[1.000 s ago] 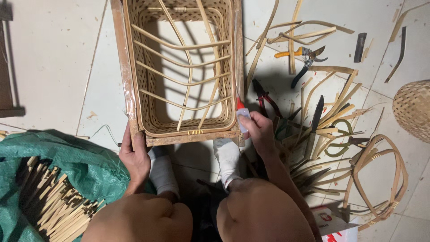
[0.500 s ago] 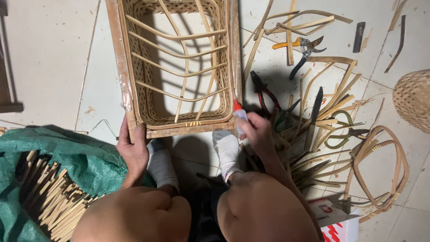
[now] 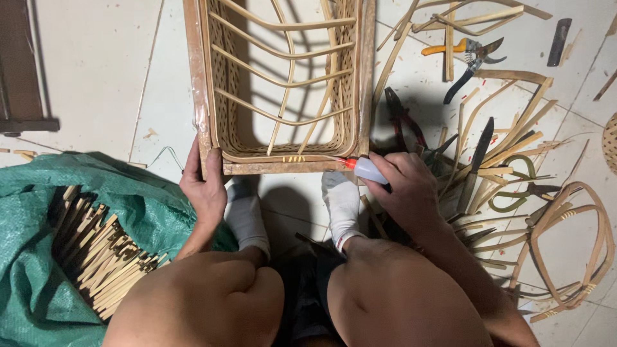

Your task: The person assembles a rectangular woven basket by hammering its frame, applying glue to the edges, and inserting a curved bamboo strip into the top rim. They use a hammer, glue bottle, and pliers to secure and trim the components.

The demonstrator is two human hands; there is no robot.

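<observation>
On the pale tiled floor, the left hand (image 3: 204,187) clamps the near left corner of the rectangular woven rattan basket frame (image 3: 283,83), while the right hand (image 3: 411,189), closed round a small red-tipped glue bottle (image 3: 366,169), presses its nozzle to the near right corner, where over-squeezing might let glue run onto the fingers.

Tan basket (image 3: 283,96), green tarp (image 3: 38,257)

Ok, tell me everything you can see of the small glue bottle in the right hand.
The glue bottle is small, of pale translucent plastic with a red pointed nozzle. It lies nearly level in the right hand, fingers wrapped over its body so only the front shows. The nozzle points left and meets the near right corner of the rectangular woven basket frame, at its wooden rim. Its contents cannot be seen.
</observation>
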